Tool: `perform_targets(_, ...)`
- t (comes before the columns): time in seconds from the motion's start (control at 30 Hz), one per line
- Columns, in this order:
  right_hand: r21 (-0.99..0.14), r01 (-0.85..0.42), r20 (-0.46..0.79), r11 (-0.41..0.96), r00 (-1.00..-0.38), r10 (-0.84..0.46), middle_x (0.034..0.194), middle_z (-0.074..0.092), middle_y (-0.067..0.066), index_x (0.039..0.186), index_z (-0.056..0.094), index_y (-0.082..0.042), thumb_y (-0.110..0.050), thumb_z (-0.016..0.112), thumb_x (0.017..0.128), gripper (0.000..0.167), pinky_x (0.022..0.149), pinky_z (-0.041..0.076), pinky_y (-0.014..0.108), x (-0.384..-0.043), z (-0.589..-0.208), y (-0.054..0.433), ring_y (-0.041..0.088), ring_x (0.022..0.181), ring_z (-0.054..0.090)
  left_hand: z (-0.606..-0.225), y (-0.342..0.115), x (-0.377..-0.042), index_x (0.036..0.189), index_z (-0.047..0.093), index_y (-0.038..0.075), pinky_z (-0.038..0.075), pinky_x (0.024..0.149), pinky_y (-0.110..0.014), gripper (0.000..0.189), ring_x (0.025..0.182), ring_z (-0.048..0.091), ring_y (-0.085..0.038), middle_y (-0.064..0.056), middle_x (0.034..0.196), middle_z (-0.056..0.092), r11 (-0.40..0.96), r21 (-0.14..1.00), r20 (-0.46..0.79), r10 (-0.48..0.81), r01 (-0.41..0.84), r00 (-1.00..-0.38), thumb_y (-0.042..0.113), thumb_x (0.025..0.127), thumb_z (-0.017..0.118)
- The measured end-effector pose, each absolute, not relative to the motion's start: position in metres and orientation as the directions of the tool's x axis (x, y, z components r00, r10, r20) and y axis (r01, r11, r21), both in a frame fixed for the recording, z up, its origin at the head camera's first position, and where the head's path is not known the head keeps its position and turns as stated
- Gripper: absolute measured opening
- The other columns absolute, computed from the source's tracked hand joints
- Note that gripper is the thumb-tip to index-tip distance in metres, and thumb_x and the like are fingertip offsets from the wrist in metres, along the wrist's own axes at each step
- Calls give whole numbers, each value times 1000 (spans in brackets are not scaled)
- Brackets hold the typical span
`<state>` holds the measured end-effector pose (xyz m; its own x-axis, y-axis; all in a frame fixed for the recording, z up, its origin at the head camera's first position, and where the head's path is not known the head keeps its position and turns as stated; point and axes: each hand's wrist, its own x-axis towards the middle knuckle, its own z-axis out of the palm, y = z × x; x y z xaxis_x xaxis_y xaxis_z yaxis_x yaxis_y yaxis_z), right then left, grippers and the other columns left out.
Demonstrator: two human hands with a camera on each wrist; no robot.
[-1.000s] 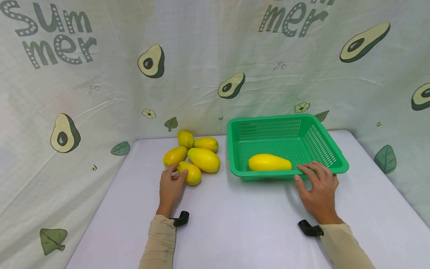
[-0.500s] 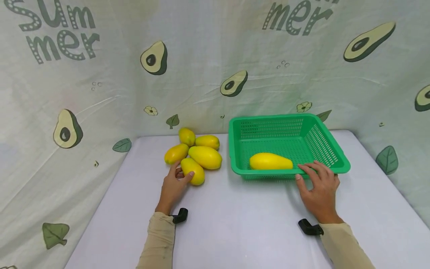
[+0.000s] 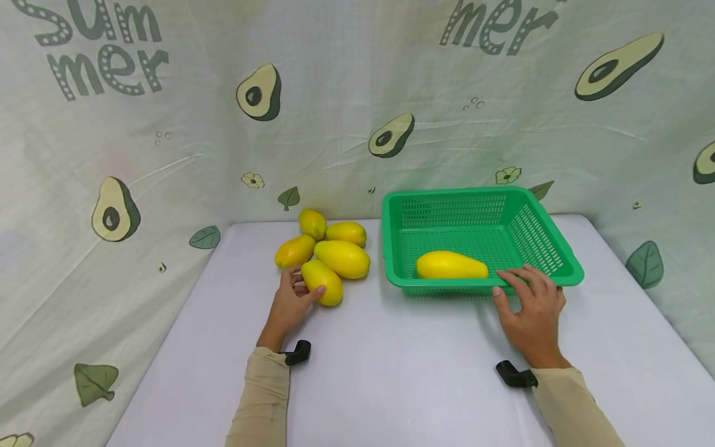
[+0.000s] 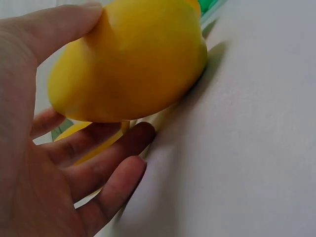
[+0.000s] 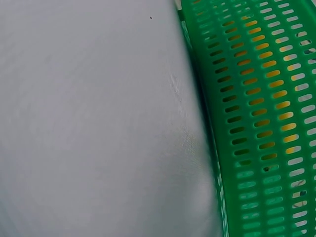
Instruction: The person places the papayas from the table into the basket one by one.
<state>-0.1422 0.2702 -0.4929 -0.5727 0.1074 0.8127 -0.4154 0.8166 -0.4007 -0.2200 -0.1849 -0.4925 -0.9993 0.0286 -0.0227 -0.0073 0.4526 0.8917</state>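
Observation:
My left hand point(image 3: 290, 305) holds a yellow mango point(image 3: 323, 283) at the front of a small group, thumb on its near side and fingers on its left. In the left wrist view, the thumb lies against the mango point(image 4: 133, 59) while the lower fingers spread beneath it. My right hand point(image 3: 530, 316) grips the front rim of a green plastic basket point(image 3: 393, 248), fingers over the rim and thumb outside. Inside the basket one large mango point(image 3: 451, 266) lies along the front wall. The right wrist view shows the basket's slotted wall point(image 5: 247, 123) but no hand.
Several other mangoes lie close behind the held one, among them a larger mango point(image 3: 343, 259) and a left one point(image 3: 294, 251). All rest on a white-covered table point(image 3: 402, 372). A printed cloth point(image 3: 324, 93) hangs behind the table's back edge.
The left hand has taken a fuller hold of the front mango, which has turned so its tip points up and left. The right hand stays on the basket rim.

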Motion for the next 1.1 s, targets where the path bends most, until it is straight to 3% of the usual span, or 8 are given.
perform_targets(0.4,-382,-422,827,822,-554,100,115,64,19,111,73,-5,-47,54,98,48,89,21,71,-145,-495,273,46,124,46,-491,-198,-224,159,21,25,51,90,-38,103,106,62,-25,-12,139,44,438,899,-66,136,0,-988,51,79,82)
perform_targets(0.6,-384,-424,827,820,-553,101,114,63,19,110,73,-4,-46,55,98,47,88,20,71,-145,-494,271,45,125,46,-492,-200,-222,162,13,26,50,91,-35,111,105,62,-25,-10,149,39,399,917,-46,170,26,-984,44,79,85)
perform_targets(0.83,-385,-424,833,820,-542,111,112,64,20,109,74,-3,-44,55,97,46,88,20,71,-142,-495,271,47,122,47,-493,-200,-220,157,27,19,47,96,-43,101,107,58,-27,-9,139,50,393,919,-47,200,36,-979,37,78,87)
perform_targets(1.1,-381,-436,840,815,-531,109,112,65,20,108,74,-4,-42,56,96,44,90,20,70,-147,-495,270,47,121,47,-493,-202,-222,148,32,11,47,89,-36,91,104,53,-28,-13,130,50,424,904,-20,192,64,-981,32,78,87)
